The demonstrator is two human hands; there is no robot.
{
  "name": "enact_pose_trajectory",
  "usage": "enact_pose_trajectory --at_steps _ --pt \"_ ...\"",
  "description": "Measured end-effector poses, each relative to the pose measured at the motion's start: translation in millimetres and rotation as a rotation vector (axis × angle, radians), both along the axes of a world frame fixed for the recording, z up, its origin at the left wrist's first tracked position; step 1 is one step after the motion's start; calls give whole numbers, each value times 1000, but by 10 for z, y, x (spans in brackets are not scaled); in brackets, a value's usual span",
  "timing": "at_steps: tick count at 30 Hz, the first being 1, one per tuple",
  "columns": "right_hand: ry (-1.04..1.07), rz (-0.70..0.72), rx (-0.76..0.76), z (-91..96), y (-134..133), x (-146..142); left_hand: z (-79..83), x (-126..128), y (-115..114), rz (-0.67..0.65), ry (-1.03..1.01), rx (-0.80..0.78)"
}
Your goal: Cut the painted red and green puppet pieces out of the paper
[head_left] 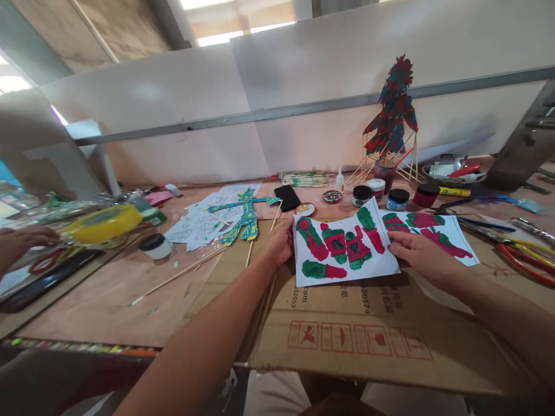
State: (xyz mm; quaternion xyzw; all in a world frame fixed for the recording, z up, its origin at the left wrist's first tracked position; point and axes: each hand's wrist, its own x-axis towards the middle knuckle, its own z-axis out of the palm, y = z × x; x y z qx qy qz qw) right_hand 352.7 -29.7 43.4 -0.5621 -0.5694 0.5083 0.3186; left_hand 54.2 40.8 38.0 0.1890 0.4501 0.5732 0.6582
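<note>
A white paper sheet (342, 248) painted with red and green shapes lies on a flattened cardboard box (347, 329). My left hand (280, 242) grips its left edge, fingers curled round the paper. My right hand (414, 251) pinches its right edge, where it overlaps a second painted sheet (433, 228) lying further right. Both hands hold the front sheet slightly raised off the cardboard.
A green-blue paper puppet (245, 216) lies on printed sheets with thin wooden sticks (182, 271) nearby. Paint jars (379, 193), a black phone (287, 197) and a standing puppet (394, 115) sit at the back. Red-handled pliers (520, 254) lie right. Another person's hand (21, 240) is at far left.
</note>
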Motion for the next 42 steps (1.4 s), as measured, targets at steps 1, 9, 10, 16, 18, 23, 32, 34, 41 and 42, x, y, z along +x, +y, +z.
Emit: enact_pose_trajectory --at_steps 1,9,10,16,18,23,32,34,41,42 --pt "0 0 9 1 2 -1 -11 -5 6 9 -6 2" --pt "-24 -85 116 -27 17 40 -81 -87 24 -164 -77 38" --pt "-25 -88 122 -35 23 46 -86 -92 21 -205 -77 39" --pt "65 -82 59 10 12 2 -138 -66 17 -232 -55 1" --pt "101 -87 15 58 -6 -24 -153 -58 21 -233 -31 -18" --pt "72 -92 22 84 -16 -52 -183 -93 45 -248 -3 15" --pt "230 -52 -166 70 -13 -84 -217 -208 114 -259 -3 -21" --pt "219 -17 -190 124 -36 -74 -166 -199 94 -238 -7 -47" --pt "-22 136 -171 172 -79 9 23 -144 10 -194 -9 -125" --pt "-48 135 -137 188 -83 29 37 -139 5 -192 3 -129"
